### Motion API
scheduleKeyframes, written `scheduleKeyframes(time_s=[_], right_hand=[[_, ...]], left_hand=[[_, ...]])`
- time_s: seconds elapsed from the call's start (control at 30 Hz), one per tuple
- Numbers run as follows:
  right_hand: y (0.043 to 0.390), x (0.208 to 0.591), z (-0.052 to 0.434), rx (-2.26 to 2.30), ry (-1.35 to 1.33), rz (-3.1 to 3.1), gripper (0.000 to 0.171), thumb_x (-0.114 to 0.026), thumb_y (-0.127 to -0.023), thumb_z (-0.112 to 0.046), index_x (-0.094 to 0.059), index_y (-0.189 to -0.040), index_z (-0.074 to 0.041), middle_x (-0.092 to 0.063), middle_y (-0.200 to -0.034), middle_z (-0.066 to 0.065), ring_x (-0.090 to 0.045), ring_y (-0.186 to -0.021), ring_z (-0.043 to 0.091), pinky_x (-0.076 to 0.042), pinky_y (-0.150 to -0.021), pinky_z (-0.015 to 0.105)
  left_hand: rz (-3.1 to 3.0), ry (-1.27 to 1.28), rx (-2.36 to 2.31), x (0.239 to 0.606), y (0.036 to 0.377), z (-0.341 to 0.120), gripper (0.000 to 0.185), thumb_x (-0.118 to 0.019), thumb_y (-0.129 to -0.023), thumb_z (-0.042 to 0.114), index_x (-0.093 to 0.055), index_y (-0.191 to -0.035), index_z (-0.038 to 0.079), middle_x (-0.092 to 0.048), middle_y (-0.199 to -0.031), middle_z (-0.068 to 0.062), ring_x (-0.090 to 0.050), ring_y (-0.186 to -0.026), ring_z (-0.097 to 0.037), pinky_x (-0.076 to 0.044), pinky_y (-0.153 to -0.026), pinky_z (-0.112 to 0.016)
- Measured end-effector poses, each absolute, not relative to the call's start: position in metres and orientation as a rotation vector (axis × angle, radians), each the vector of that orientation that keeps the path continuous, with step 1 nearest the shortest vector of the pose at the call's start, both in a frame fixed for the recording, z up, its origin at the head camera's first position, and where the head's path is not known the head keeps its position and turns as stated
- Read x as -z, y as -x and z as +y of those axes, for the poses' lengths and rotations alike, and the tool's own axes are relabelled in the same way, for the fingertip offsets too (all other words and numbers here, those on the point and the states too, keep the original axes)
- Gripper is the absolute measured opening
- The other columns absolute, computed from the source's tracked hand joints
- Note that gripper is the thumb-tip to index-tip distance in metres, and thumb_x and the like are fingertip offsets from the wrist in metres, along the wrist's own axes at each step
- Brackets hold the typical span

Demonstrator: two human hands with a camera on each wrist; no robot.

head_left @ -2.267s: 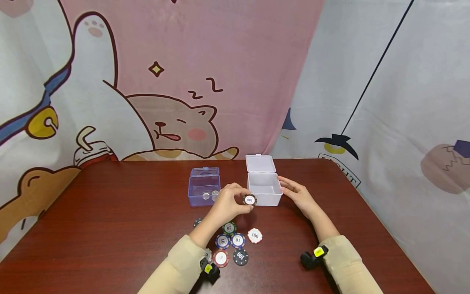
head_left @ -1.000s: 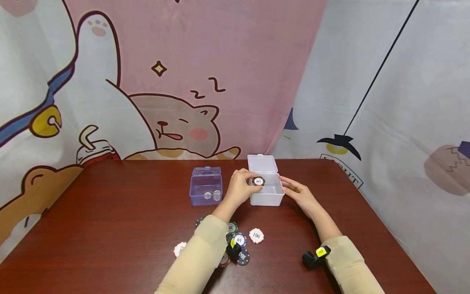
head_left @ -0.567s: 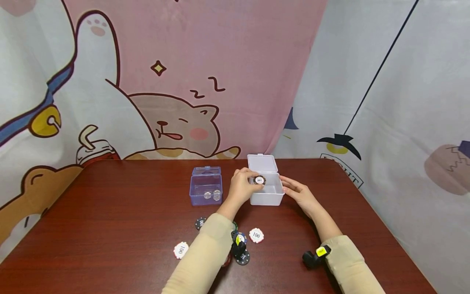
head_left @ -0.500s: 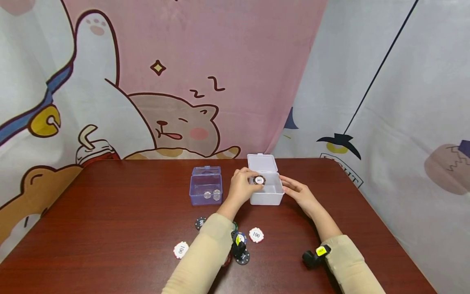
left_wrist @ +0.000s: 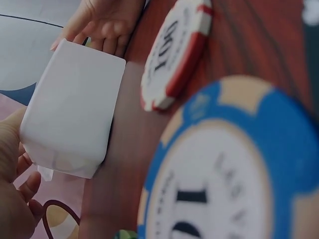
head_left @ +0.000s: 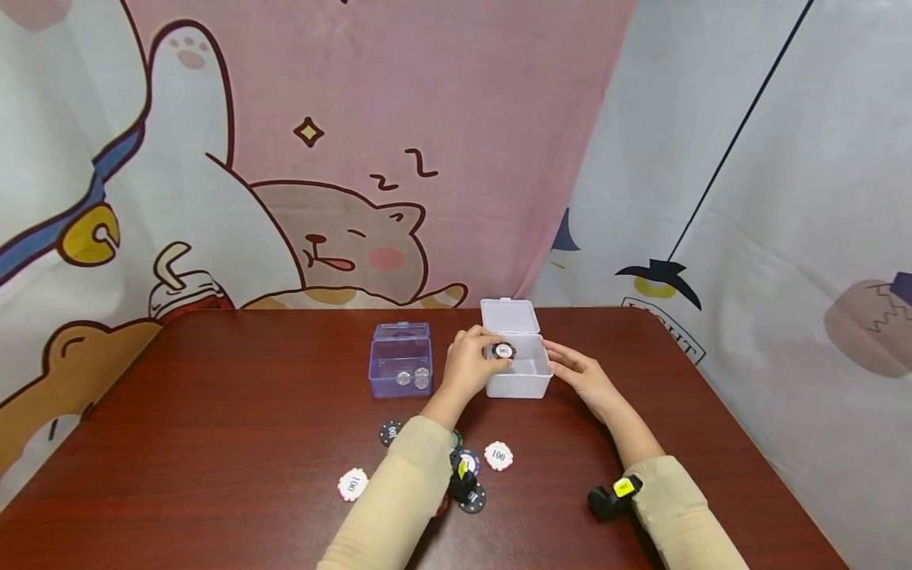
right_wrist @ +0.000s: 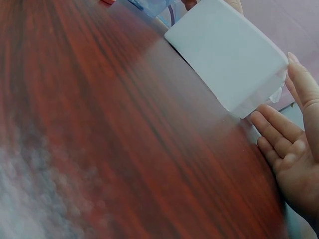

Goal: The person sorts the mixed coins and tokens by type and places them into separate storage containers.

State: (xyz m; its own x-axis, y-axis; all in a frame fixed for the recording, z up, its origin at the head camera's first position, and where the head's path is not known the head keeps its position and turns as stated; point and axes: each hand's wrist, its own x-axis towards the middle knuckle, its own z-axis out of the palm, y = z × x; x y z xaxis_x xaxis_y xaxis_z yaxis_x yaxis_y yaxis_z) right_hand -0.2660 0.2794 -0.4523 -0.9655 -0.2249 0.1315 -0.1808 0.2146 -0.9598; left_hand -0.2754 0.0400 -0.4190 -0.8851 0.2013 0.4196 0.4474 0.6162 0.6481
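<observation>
My left hand [head_left: 469,366] pinches a dark-rimmed poker chip [head_left: 504,351], marked 100, between thumb and finger. It holds the chip over the opening of a white plastic box [head_left: 518,386], whose lid [head_left: 510,317] stands up at the back. On the box's right side rests my right hand [head_left: 580,378], its fingers fairly straight and touching the wall. In the left wrist view the box [left_wrist: 79,99] shows its outer front wall, and the pinched chip is hidden. The right wrist view has the right hand [right_wrist: 294,159] at the box's corner.
Left of the white box stands a translucent blue box [head_left: 385,385] with its lid up and a few clear round pieces inside. Several poker chips lie nearer me, among them a white one [head_left: 499,456], a black one [head_left: 391,432] and another white one [head_left: 352,484], some partly under my left forearm.
Over the earlier frames my left hand has carried the chip rightward and farther back, from in front of the white box to over it. Lately it hovers nearly still. The right hand stays put.
</observation>
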Motion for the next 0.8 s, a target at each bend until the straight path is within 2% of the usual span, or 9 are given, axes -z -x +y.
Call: scheduleKeyframes(time_s=[0.3, 0.47, 0.63, 0.8], right_hand=[[0.264, 0.451, 0.279, 1.885, 0.379, 2.429, 0.050, -0.059, -0.096, -0.015, -0.045, -0.143, -0.006, -0.050, -0.136, 0.021, -0.046, -0.123, 0.032, -0.041, -0.090, 0.020], [0.262, 0.450, 0.278, 1.886, 0.375, 2.433, 0.049, -0.059, -0.096, -0.015, -0.045, -0.143, -0.006, -0.050, -0.136, 0.021, -0.045, -0.124, 0.031, -0.040, -0.090, 0.020], [0.264, 0.451, 0.279, 1.883, 0.385, 2.430, 0.049, -0.059, -0.096, -0.016, -0.045, -0.142, -0.006, -0.050, -0.136, 0.021, -0.046, -0.124, 0.031, -0.040, -0.090, 0.019], [0.264, 0.452, 0.279, 1.883, 0.394, 2.437, 0.050, -0.059, -0.096, -0.016, -0.045, -0.142, -0.006, -0.050, -0.136, 0.021, -0.048, -0.121, 0.027, -0.040, -0.090, 0.019]], left_hand=[[-2.565, 0.547, 1.170, 0.417, 0.272, 0.038, 0.044, -0.080, -0.078, 0.026, -0.070, -0.117, 0.008, -0.062, -0.110, -0.001, -0.050, -0.099, -0.021, -0.040, -0.087, -0.042], [-2.533, 0.590, 1.249, 0.414, 0.268, 0.034, 0.045, -0.078, -0.081, 0.026, -0.068, -0.120, 0.006, -0.062, -0.113, -0.003, -0.049, -0.100, -0.021, -0.042, -0.084, -0.038], [-2.459, 0.633, 1.333, 0.412, 0.263, 0.028, 0.045, -0.079, -0.080, 0.024, -0.067, -0.120, 0.005, -0.063, -0.112, -0.004, -0.049, -0.094, -0.020, -0.043, -0.075, -0.028], [-2.409, 0.688, 1.414, 0.409, 0.255, 0.024, 0.046, -0.079, -0.080, 0.021, -0.066, -0.120, 0.002, -0.063, -0.112, -0.005, -0.051, -0.093, -0.029, -0.043, -0.072, -0.027]])
